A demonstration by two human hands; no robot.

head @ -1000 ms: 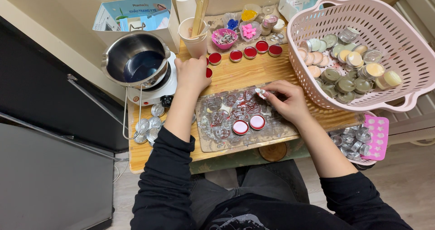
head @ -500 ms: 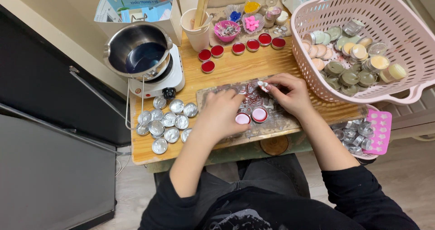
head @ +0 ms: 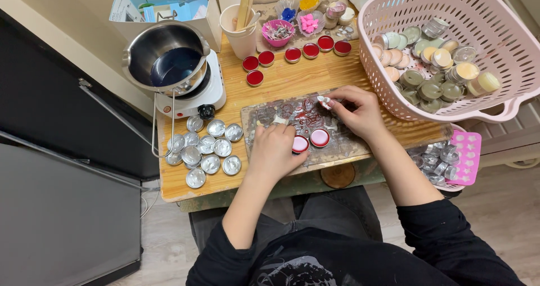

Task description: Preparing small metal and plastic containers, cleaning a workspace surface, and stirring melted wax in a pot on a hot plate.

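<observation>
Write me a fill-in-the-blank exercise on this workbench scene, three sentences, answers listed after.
1. The left hand rests on the tray beside two small tins filled with ____ wax.
2. The right hand pinches a small white piece next to the pink ____ full of tins.
3. The steel pot sits on a white ____.

Missing words: red; basket; hotplate

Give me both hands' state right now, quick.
Left hand: palm down on the work board, fingertips by a pink-filled tin; holding nothing visible.
Right hand: closed, pinching a small white piece.
</observation>
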